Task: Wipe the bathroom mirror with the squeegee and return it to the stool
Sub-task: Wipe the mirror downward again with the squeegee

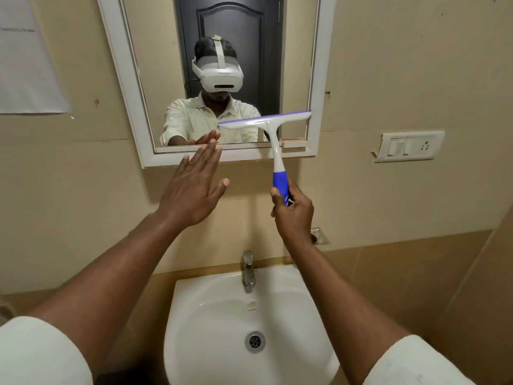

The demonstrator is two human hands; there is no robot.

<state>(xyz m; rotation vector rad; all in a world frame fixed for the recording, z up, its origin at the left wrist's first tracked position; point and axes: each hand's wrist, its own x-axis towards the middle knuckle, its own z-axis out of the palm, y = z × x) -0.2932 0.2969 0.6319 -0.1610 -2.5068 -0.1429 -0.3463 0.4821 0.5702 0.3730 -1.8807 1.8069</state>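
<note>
With the squeegee (pixel 267 121) gripped by its blue handle in the right hand (pixel 293 211) and the left hand (pixel 191 187) spread flat, the blade should be kept pressed evenly against the mirror (pixel 155 79).

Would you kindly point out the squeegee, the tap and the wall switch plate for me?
squeegee (pixel 266 120): head view, on the white blade bar.
tap (pixel 248 269): head view, on the metal spout body.
wall switch plate (pixel 410 146): head view, on its white face.
</note>
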